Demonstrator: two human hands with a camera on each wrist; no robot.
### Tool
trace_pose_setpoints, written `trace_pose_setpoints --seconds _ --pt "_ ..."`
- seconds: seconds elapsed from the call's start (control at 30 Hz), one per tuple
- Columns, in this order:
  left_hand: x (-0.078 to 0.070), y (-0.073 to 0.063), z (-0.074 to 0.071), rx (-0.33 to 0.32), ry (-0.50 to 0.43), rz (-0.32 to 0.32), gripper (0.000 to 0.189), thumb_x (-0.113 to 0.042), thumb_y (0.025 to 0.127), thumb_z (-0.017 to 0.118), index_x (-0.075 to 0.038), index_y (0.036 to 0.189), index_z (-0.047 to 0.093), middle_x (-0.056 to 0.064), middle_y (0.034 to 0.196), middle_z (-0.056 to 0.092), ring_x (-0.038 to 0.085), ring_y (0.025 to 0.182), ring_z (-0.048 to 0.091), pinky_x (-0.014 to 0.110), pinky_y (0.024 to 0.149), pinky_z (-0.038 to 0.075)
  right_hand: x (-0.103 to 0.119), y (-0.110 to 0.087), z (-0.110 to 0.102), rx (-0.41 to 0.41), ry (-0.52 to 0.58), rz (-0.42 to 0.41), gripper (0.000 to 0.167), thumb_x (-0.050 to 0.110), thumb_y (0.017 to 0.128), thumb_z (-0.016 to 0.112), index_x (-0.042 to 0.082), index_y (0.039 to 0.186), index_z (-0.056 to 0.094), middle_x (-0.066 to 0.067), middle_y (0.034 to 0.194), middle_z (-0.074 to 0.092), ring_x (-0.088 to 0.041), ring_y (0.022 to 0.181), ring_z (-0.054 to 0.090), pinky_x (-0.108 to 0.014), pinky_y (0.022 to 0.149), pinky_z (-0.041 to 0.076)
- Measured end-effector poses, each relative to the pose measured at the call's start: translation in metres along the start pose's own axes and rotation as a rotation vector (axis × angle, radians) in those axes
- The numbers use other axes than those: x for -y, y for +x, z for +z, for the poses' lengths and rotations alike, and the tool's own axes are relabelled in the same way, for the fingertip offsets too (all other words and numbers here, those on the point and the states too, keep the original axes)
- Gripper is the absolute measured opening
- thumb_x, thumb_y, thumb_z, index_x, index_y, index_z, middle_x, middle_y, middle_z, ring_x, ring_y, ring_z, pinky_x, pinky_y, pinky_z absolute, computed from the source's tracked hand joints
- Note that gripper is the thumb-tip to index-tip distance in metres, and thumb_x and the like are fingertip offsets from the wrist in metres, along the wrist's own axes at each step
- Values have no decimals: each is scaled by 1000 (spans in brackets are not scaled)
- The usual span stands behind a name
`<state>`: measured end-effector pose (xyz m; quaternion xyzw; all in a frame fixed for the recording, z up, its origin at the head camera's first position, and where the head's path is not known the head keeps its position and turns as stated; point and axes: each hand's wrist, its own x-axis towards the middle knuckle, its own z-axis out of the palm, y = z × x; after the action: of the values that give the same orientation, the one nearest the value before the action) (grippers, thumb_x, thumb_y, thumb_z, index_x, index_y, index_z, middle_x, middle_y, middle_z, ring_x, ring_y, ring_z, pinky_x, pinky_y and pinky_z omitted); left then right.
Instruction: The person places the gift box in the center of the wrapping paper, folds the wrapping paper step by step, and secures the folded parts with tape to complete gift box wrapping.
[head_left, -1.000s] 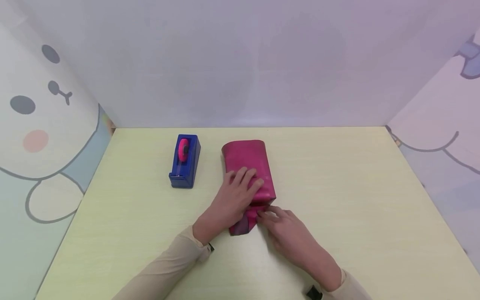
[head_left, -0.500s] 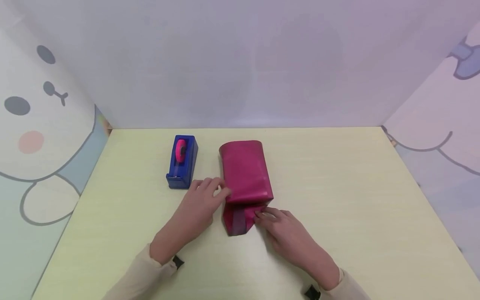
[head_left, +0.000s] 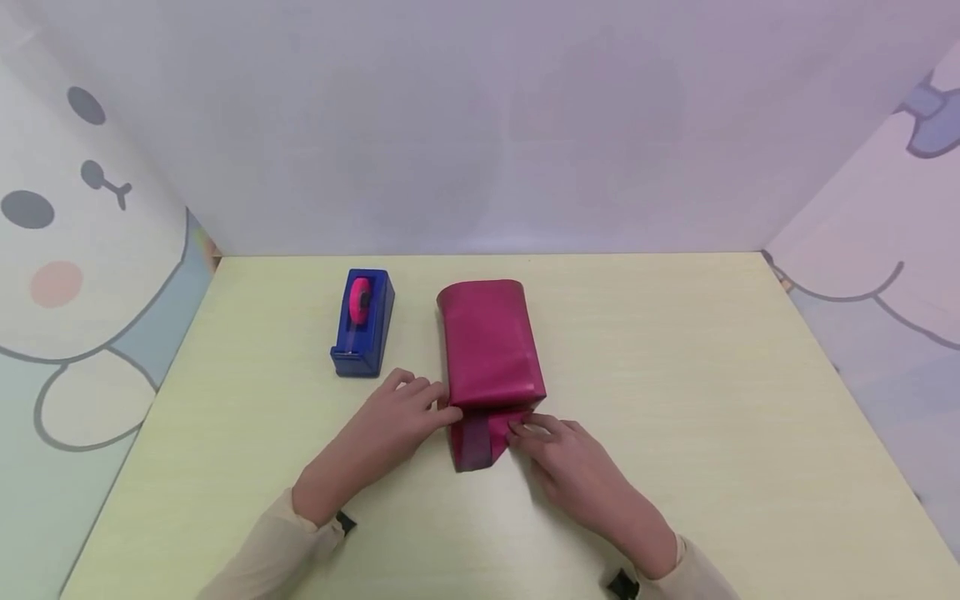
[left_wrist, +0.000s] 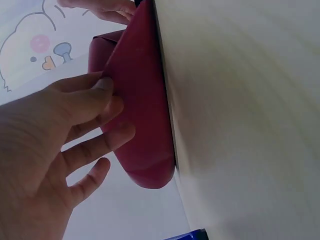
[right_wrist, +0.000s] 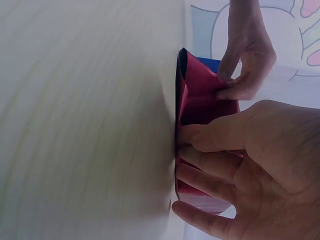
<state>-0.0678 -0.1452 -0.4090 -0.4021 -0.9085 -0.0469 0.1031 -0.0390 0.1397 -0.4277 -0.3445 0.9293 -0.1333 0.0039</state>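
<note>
A parcel in glossy magenta wrapping paper (head_left: 491, 342) lies on the table, its near end open, with a folded flap (head_left: 498, 433) pointing toward me. My left hand (head_left: 390, 425) is at the parcel's near left corner. In the left wrist view, its thumb and forefinger (left_wrist: 102, 85) pinch the paper's edge there, the other fingers lying loosely along the side. On the right of the flap, my right hand (head_left: 573, 467) holds the paper low against the table between thumb and fingers. A purplish strip (head_left: 476, 442) shows along the flap's middle.
A blue tape dispenser (head_left: 363, 333) with a pink-cored roll (head_left: 360, 300) stands left of the parcel, beyond my left hand. The pale wooden table (head_left: 675, 350) meets a plain light wall (head_left: 487, 150) at its far edge. Cartoon-printed panels flank both sides.
My left hand has lifted off the parcel's top, moved left and down to its near left corner, and now pinches the paper. My right hand keeps its place at the flap.
</note>
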Motion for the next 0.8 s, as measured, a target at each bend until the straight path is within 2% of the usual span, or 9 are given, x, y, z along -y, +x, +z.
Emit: trace_pose_setpoints --seconds 0.1,0.37,0.53,0.63,0.8 --pt "2 3 3 -7 13 24 25 -16 91 80 -29 111 72 -8 99 76 11 86 69 35 89 50 1 1 1 -4 -2 -2 34 6 92 74 12 126 76 -1 131 75 -24 128 65 -46 93 59" --pt "2 6 9 67 -86 33 20 -17 92 80 -27 108 75 -8 94 79 8 74 65 32 84 50 2 0 2 -1 -14 2 34 6 93 73 12 127 76 -1 132 74 -24 129 64 -46 94 58" --pt "0 12 10 74 -121 25 11 -22 94 78 -24 102 70 -8 70 70 6 59 50 31 81 50 2 -1 2 -1 -19 12 36 7 92 74 12 128 75 -1 132 74 -23 129 64 -45 94 58" --pt "-1 15 9 86 -140 22 12 -27 94 78 -24 100 68 -9 63 64 4 55 46 30 78 50 1 -1 3 -7 -22 11 36 7 92 74 12 129 75 0 132 74 -23 129 64 -45 93 58" --pt "-5 18 10 104 -153 -14 19 -32 92 80 -23 102 65 -11 64 63 2 55 45 27 74 49 2 -1 4 -12 -23 12 37 7 92 75 12 128 75 0 131 74 -22 128 64 -44 93 58"
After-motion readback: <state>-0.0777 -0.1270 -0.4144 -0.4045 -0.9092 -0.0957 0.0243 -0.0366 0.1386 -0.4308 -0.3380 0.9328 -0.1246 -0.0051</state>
